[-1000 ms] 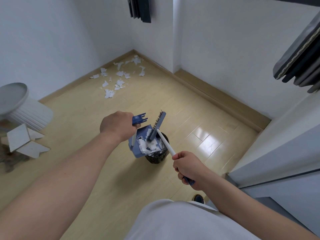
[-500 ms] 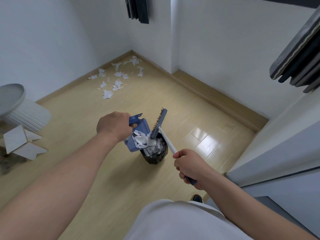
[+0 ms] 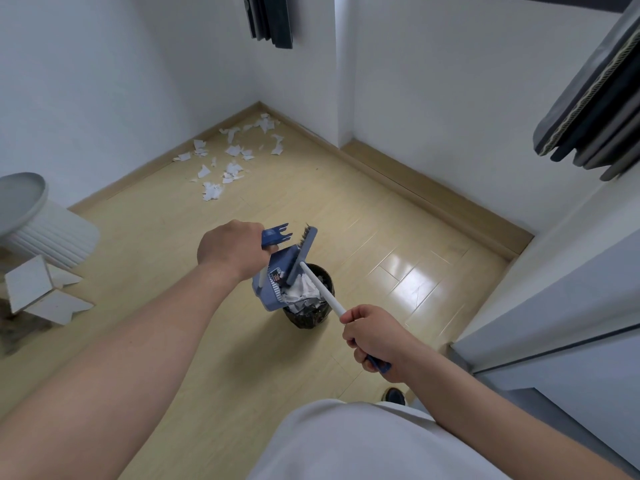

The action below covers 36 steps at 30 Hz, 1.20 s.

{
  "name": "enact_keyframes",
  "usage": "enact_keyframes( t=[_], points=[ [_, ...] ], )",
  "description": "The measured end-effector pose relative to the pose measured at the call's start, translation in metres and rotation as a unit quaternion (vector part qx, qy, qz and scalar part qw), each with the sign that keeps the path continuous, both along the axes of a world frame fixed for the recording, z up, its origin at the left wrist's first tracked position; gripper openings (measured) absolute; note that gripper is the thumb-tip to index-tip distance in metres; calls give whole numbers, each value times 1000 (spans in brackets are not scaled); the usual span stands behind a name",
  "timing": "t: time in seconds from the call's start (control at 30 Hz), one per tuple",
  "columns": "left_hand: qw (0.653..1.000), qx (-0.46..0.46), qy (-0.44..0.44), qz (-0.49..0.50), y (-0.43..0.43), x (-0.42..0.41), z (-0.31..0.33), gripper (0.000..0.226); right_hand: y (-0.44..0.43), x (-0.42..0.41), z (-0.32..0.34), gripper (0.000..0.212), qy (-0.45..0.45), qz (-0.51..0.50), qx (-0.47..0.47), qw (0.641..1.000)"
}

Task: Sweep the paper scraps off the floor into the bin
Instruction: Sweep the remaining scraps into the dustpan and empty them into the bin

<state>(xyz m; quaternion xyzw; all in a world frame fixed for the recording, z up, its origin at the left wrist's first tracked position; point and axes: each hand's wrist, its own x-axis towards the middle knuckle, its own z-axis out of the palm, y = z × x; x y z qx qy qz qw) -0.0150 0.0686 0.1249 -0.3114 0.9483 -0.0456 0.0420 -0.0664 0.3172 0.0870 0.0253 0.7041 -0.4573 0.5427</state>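
Left hand (image 3: pixel 232 251) grip clenched on dustpan (image 3: pixel 273 287) handle, pan tipped over bin (image 3: pixel 308 313). Right hand (image 3: pixel 375 336) fisted round broom (image 3: pixel 320 284) handle; bristles probably inside pan.

Left hand (image 3: pixel 232 250) tipping dustpan (image 3: pixel 277 282) over bin (image 3: pixel 313 315), right hand (image 3: pixel 372 336) gripping brush (image 3: pixel 304 252)

Both forearms are bare to the frame's edge, with no sleeve, watch or ring visible on the left hand (image 3: pixel 231 249) or the right hand (image 3: pixel 375 337). A plain white shirt (image 3: pixel 353 441) covers the torso, smooth and unmarked. Just beyond the shirt's upper edge, a dark shoe tip (image 3: pixel 394 395) peeks out.
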Motion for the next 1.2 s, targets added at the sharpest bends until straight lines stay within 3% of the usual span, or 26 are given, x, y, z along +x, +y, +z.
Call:
enact_keyframes(
  t=[0.33, 0.8, 1.03, 1.2],
  points=[
    [1000, -1, -10, -24, 5, -2, -5, 27, 11, -9, 4, 22, 36, 6, 18, 999],
    [975, -52, -146, -157, 62, 2, -20, 20, 3, -22, 21, 17, 67, 15, 13, 998],
    [948, -80, -227, -207, 85, 21, -55, 37, -1, -29, 16, 26, 44, 1, 35, 998],
    [941, -90, -239, -225, 98, 19, -58, 41, 0, -30, 10, 28, 29, -2, 48, 998]
  ],
)
